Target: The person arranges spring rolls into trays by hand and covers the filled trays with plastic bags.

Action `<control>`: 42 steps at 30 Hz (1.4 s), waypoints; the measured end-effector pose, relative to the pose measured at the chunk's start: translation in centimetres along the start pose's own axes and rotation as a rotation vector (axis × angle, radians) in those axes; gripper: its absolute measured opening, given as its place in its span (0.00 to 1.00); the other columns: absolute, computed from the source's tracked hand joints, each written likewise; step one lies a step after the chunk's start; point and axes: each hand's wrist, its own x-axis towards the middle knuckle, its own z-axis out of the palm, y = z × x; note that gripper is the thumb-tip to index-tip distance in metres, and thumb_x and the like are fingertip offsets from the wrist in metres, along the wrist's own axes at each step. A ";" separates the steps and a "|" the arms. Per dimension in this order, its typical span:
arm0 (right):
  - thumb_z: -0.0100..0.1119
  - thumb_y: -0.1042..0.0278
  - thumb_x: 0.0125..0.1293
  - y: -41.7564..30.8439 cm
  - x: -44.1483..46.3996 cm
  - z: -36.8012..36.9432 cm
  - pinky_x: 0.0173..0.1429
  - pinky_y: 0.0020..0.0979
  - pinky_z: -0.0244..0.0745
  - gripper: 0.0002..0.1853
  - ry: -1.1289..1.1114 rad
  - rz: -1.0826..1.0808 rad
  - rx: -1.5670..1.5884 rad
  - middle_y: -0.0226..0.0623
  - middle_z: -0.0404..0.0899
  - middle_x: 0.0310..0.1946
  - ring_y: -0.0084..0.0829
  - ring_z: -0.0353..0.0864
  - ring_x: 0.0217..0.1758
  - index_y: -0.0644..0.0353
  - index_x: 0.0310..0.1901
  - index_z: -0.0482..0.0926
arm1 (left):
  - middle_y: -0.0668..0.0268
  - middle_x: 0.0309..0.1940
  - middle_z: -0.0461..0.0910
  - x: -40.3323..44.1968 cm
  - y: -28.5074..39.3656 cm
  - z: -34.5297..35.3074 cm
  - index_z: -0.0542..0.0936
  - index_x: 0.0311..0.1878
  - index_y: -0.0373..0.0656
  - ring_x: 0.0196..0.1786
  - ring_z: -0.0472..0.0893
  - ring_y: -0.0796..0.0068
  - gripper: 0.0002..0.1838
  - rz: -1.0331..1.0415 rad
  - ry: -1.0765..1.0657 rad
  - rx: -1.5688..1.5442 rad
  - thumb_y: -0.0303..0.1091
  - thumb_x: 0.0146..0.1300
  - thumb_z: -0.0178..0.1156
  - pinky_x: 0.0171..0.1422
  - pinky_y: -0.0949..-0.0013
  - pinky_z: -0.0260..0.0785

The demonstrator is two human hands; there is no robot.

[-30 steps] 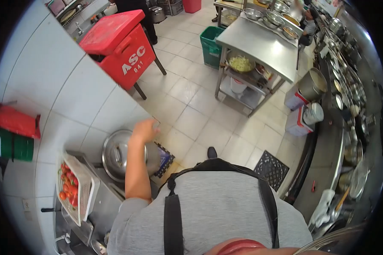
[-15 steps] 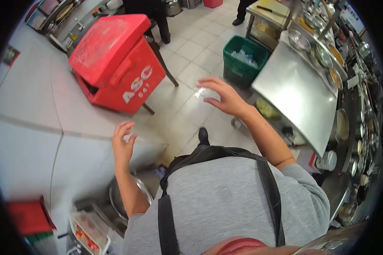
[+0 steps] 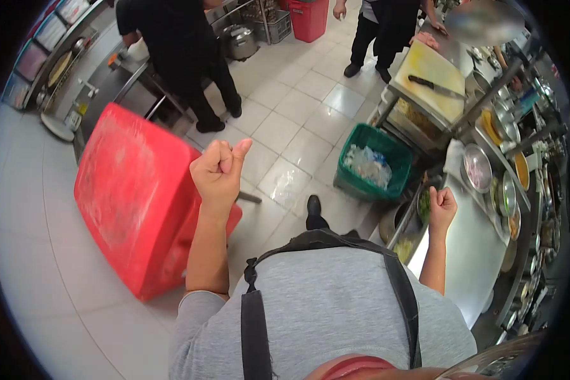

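My left hand (image 3: 220, 170) is raised in a loose fist, thumb sticking up, with nothing visible in it. It appears in front of the right edge of a large red lidded bin (image 3: 130, 196). My right hand (image 3: 442, 206) is also curled closed, its thumb up and nothing showing in its fingers. It is seen over the near end of a steel counter (image 3: 472, 266). Left of that hand, a green bin (image 3: 345, 172) holds crumpled clear plastic.
A person in black (image 3: 171, 50) stands ahead on the left, and another person (image 3: 377, 38) stands further off. A knife (image 3: 434, 85) lies on a yellowed cutting board (image 3: 418, 66). Metal bowls (image 3: 477, 168) line the right counter. Between them runs a tiled floor (image 3: 285, 180).
I have moved forward, so the red bin and green bin appear nearer. Both hands went from half-open to closed; the left swung forward and up, the right drew back to the right.
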 end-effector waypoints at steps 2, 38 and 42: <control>0.68 0.74 0.67 0.1 5.7 4.7 0.29 0.20 0.49 0.27 -0.003 0.028 0.048 0.18 0.56 0.21 0.14 0.52 0.26 0.51 0.22 0.56 | 0.69 0.17 0.52 4.0 -4.5 2.3 0.54 0.21 0.43 0.21 0.52 0.80 0.30 0.022 -0.020 0.092 0.16 0.59 0.70 0.24 0.74 0.46; 0.61 0.73 0.69 -16.5 99.2 65.0 0.43 0.41 0.79 0.14 0.077 -1.852 0.344 0.42 0.81 0.40 0.35 0.79 0.37 0.67 0.54 0.76 | 0.79 0.46 0.76 92.4 -51.3 40.0 0.76 0.62 0.60 0.44 0.72 0.79 0.16 1.193 -0.040 0.068 0.47 0.76 0.52 0.52 0.71 0.62; 0.61 0.72 0.69 -15.3 109.7 72.5 0.43 0.41 0.79 0.14 0.046 -1.879 0.436 0.43 0.81 0.41 0.35 0.80 0.37 0.67 0.54 0.76 | 0.78 0.39 0.83 99.0 -56.6 44.0 0.83 0.43 0.54 0.39 0.74 0.80 0.10 1.219 0.280 0.128 0.44 0.70 0.55 0.48 0.68 0.60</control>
